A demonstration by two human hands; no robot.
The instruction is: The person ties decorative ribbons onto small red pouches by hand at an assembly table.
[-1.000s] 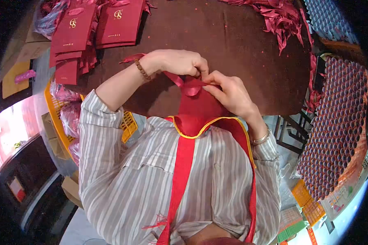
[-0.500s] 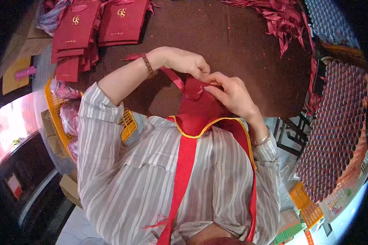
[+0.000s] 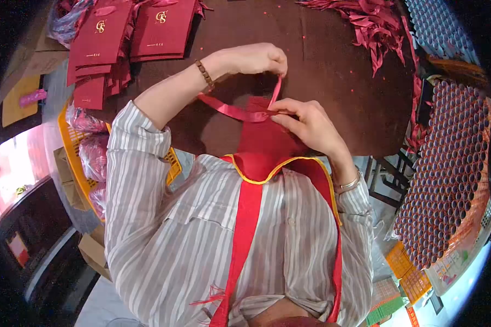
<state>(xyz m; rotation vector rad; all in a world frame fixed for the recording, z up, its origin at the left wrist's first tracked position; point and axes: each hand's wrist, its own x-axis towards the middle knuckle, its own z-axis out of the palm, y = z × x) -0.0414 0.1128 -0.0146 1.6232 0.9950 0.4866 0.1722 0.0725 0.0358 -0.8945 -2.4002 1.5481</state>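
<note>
Since the earlier frame the left hand (image 3: pixel 256 59) has been lifting away from the right hand (image 3: pixel 308 125) toward the far edge of the table, and the glossy pinkish-red satin ribbon (image 3: pixel 229 110) is now stretching out into a long loop instead of sitting bunched between the fingers. The left hand is pinching one ribbon end between thumb and forefinger and drawing it upward. The right hand is clamping the ribbon with its fingertips where it is meeting the top of the flat red paper bag (image 3: pixel 262 139). That bag is lying at the near edge of the dark brown cloth-covered table (image 3: pixel 322 65), just in front of the person's striped shirt. A stack of burgundy gift bags with gold lettering (image 3: pixel 158 27) is sitting at the far left corner, and a heap of loose red ribbon pieces (image 3: pixel 376 22) is lying toward the far right corner. The work seems to be at the threading or knot-drawing stage. The next move probably calls for keeping the right-hand pinch firm while the left is pulling the slack through evenly, so the loop is not twisting.
</note>
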